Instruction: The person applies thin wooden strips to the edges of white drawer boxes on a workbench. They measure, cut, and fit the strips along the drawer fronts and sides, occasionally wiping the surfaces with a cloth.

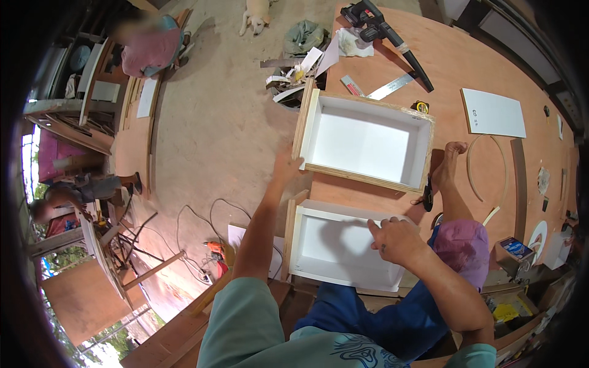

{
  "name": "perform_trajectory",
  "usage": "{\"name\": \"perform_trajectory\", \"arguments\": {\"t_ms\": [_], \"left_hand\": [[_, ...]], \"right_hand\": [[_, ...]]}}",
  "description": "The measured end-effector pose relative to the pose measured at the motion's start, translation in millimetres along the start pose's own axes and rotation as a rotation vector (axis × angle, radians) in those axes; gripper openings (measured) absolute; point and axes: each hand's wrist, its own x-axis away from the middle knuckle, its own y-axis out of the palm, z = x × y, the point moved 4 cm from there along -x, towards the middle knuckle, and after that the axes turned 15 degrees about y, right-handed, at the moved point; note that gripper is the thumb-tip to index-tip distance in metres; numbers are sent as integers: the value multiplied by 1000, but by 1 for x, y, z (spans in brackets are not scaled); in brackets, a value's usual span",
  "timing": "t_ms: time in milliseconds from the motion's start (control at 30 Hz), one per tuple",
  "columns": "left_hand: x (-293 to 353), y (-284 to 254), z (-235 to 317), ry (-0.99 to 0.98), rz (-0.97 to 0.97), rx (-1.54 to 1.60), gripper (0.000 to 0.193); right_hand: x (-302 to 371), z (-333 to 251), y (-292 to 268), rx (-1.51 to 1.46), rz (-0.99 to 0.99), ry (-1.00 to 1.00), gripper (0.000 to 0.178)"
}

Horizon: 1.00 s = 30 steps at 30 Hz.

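A shallow rectangular drawer box point(362, 142), raw plywood outside and smooth white inside, is lying open side up on the plywood surface point(466, 67), its long axis running left to right. Its left corner is touched by the left hand point(286, 164), fingers spread. A second box point(334, 245) is pressed nearer, the right hand point(396, 238) laid flat, fingers together. A white panel point(492, 113) lies well apart.

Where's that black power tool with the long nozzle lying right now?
In the head view, the black power tool lies at the workbench's far end, upper right, just beyond the metal square and the open white-lined box.
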Motion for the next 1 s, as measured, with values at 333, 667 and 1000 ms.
{"name": "perform_trajectory", "arguments": {"t_ms": [333,667,1000], "left_hand": [[31,1,-37,-114,81,-380,33],[11,6,0,-366,-34,-514,48],[12,18,-3,-185,-36,-556,67]], "right_hand": [[-10,-27,23,-19,-27,-96,52],[-14,-19,17,-66,42,-81,38],[-13,-19,14,-114,39,-69,43]]}}
